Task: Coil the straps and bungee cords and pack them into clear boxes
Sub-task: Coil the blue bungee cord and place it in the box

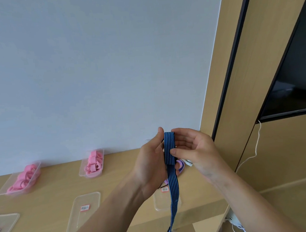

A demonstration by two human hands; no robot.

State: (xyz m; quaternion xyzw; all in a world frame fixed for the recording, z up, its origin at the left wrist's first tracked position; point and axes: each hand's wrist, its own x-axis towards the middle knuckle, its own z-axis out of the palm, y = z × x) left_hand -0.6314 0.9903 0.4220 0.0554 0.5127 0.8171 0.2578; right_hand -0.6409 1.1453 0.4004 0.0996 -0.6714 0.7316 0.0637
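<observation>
The blue striped strap lets its loose tail hang nearest, probably so it can feed up into the coil. Above it, the left hand grips the folded loop from one side. The right hand pinches it, thumb on its face, likely to keep the turns flat. Beyond, labelled lids lie on the worktop. By the wall, a clear box holds pink coils.

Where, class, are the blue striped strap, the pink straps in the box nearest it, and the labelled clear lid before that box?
blue striped strap (pixel 174 192): head view, on its hanging tail.
pink straps (pixel 94 162): head view, middle of the pile.
clear lid (pixel 85 207): head view, on its label.
</observation>
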